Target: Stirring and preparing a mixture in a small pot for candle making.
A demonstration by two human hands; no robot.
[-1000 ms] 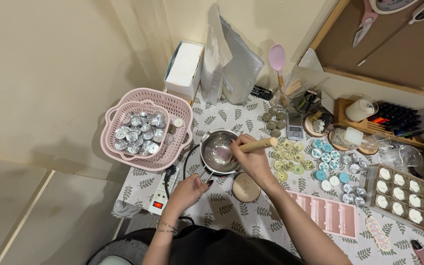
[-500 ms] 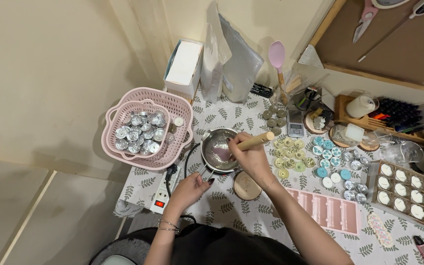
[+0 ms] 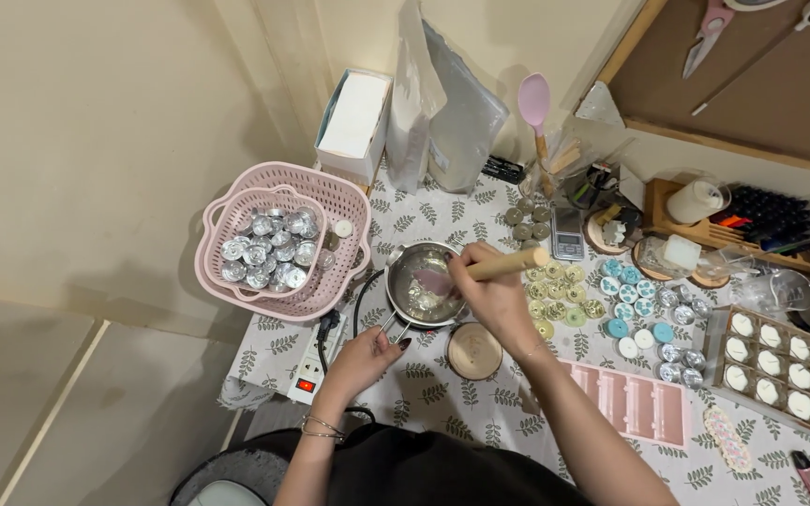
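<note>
Head view. Packages: a white box (image 3: 355, 120) with blue sides is standing at 11 o'clock of the metal saucepan (image 3: 421, 284), against the wall; two tall grey-white pouches (image 3: 442, 117) are leaning just beside it at 12 o'clock. A pink moulding tray (image 3: 632, 405) is lying at 4 o'clock, and a brown tray of white candles (image 3: 785, 373) is sitting further out at 3 o'clock.

Hands: the right hand (image 3: 492, 290) is closing around a wooden-handled spatula (image 3: 483, 271), whose pink blade is dipping into the saucepan. The left hand (image 3: 361, 359) is gripping the pan's handle at 7 o'clock, wrist bangled.

Edges and room: the saucepan is sitting on the leaf-print cloth (image 3: 447, 394) near the table's left edge. A pink basket (image 3: 283, 242) of foil cups is crowding it at 9 o'clock, a power strip (image 3: 316, 361) is lying at 7 o'clock, and a round wooden coaster (image 3: 474, 350) is lying just beside it at 5 o'clock. Bare cloth is showing between the forearms.
</note>
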